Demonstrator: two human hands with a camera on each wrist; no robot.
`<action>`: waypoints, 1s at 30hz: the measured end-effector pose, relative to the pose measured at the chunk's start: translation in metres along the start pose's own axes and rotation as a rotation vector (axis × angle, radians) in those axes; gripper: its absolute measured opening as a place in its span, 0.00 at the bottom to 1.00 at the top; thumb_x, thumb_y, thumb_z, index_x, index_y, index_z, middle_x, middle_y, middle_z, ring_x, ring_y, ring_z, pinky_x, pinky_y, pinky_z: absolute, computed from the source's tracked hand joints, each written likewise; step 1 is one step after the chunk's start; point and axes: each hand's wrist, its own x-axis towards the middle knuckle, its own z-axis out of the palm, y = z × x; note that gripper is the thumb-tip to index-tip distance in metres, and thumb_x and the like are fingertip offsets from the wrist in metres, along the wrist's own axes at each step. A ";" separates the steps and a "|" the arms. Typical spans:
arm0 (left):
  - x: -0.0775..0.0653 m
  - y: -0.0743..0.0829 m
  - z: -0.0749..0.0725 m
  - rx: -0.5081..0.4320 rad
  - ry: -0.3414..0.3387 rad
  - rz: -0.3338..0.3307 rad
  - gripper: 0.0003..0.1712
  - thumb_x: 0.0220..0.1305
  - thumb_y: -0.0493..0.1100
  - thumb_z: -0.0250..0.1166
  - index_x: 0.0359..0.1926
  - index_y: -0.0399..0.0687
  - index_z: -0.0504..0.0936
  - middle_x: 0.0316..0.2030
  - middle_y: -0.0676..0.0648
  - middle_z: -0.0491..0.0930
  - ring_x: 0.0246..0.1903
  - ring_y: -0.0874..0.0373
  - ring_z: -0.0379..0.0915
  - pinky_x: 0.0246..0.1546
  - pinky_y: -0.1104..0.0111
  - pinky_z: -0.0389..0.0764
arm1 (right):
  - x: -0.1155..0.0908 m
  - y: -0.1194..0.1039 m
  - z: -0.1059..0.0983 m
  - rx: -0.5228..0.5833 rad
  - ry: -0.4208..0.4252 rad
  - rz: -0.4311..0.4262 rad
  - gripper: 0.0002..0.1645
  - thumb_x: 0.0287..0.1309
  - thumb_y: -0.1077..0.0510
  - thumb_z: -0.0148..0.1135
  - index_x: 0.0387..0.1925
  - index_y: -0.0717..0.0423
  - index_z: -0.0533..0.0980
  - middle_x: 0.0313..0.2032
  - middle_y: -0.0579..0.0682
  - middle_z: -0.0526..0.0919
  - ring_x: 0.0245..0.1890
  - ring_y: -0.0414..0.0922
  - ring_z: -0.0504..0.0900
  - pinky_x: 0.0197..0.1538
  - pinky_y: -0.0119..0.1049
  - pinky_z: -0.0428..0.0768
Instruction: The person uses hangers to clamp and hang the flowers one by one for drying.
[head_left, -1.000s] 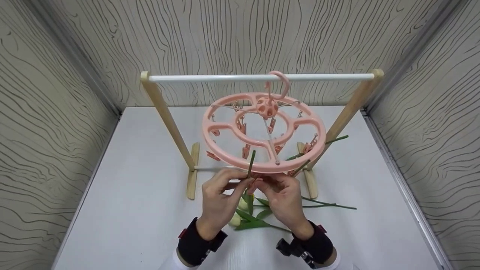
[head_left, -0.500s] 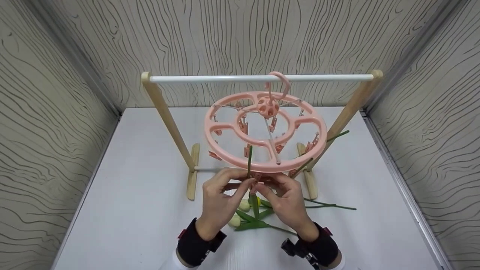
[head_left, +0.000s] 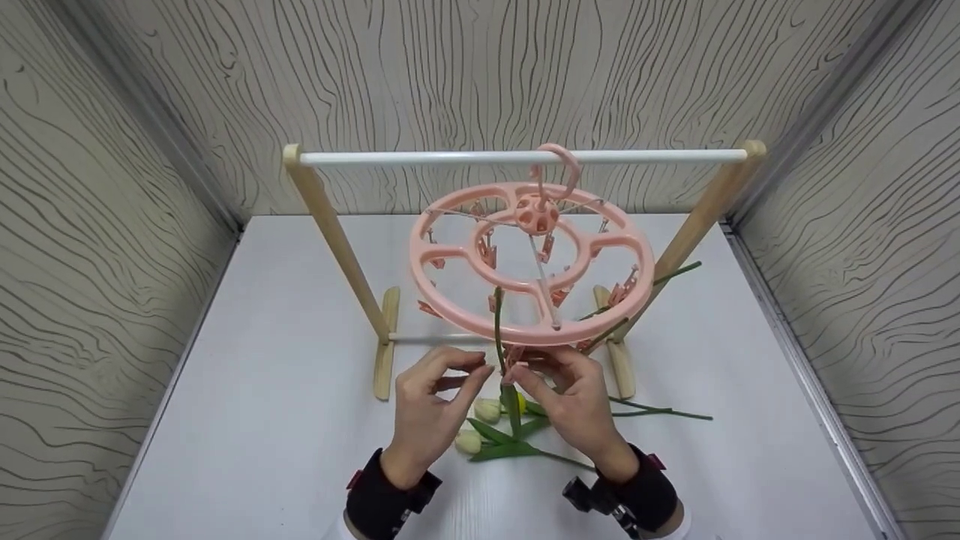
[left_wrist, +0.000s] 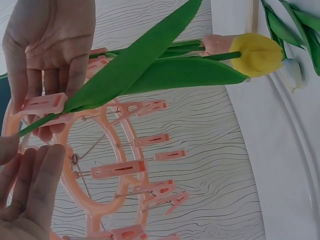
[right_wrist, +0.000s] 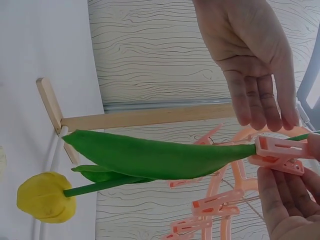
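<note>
Newly let go of the stem with the left fingers, spread beside it; kept the pink clip pinched in the right fingers, leaving the yellow tulip apparently fastened, head-down beneath the round hanger.

Wavy dark wood-grain lines sweep over the pale back wall up top, the left wall and right wall match, grey metal strips line both upper corners, white tabletop spreading below!
</note>
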 end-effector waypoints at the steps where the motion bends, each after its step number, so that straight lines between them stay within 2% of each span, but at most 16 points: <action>1: -0.001 -0.001 -0.001 0.004 0.000 -0.003 0.11 0.59 0.26 0.75 0.41 0.42 0.88 0.36 0.44 0.89 0.36 0.54 0.89 0.35 0.74 0.90 | 0.000 0.000 0.000 -0.001 0.001 0.004 0.20 0.63 0.77 0.64 0.57 0.71 0.79 0.45 0.54 0.88 0.40 0.40 0.91 0.54 0.32 0.90; 4: -0.005 -0.005 -0.005 0.014 0.002 -0.014 0.12 0.59 0.26 0.75 0.42 0.42 0.88 0.36 0.44 0.89 0.35 0.55 0.89 0.34 0.74 0.90 | 0.001 0.001 0.001 -0.017 0.007 0.021 0.21 0.63 0.77 0.65 0.58 0.71 0.79 0.47 0.54 0.88 0.43 0.41 0.91 0.56 0.33 0.90; 11: -0.016 -0.011 -0.012 0.048 0.014 -0.065 0.11 0.60 0.27 0.75 0.41 0.43 0.89 0.36 0.46 0.90 0.34 0.58 0.89 0.33 0.75 0.90 | -0.001 0.002 -0.001 -0.064 0.022 0.052 0.24 0.62 0.77 0.65 0.61 0.73 0.77 0.57 0.42 0.86 0.58 0.39 0.87 0.60 0.33 0.88; 14: -0.021 -0.014 -0.015 0.061 0.015 -0.076 0.11 0.60 0.27 0.75 0.41 0.45 0.89 0.36 0.46 0.90 0.34 0.58 0.89 0.33 0.75 0.90 | -0.005 0.003 -0.003 -0.060 -0.012 0.045 0.24 0.63 0.77 0.63 0.61 0.71 0.77 0.58 0.45 0.86 0.59 0.40 0.87 0.61 0.31 0.87; 18: -0.030 -0.019 -0.017 0.076 0.008 -0.095 0.11 0.60 0.27 0.75 0.41 0.45 0.89 0.36 0.47 0.90 0.34 0.58 0.90 0.33 0.75 0.90 | -0.014 0.005 -0.009 -0.079 -0.081 0.055 0.21 0.66 0.75 0.62 0.59 0.65 0.80 0.55 0.50 0.88 0.56 0.40 0.88 0.59 0.30 0.87; 24: -0.044 -0.028 -0.019 0.109 -0.033 -0.142 0.11 0.61 0.30 0.75 0.41 0.47 0.89 0.36 0.49 0.90 0.34 0.60 0.89 0.34 0.76 0.89 | -0.032 0.019 -0.027 -0.208 -0.143 0.072 0.14 0.66 0.72 0.66 0.50 0.59 0.86 0.45 0.54 0.91 0.51 0.36 0.89 0.52 0.27 0.88; 30: -0.058 -0.039 -0.018 0.138 -0.118 -0.202 0.08 0.65 0.35 0.74 0.43 0.50 0.88 0.36 0.52 0.90 0.35 0.62 0.88 0.34 0.75 0.89 | -0.053 0.041 -0.053 -0.413 -0.173 0.145 0.13 0.65 0.66 0.71 0.46 0.48 0.87 0.41 0.47 0.92 0.41 0.31 0.88 0.44 0.29 0.89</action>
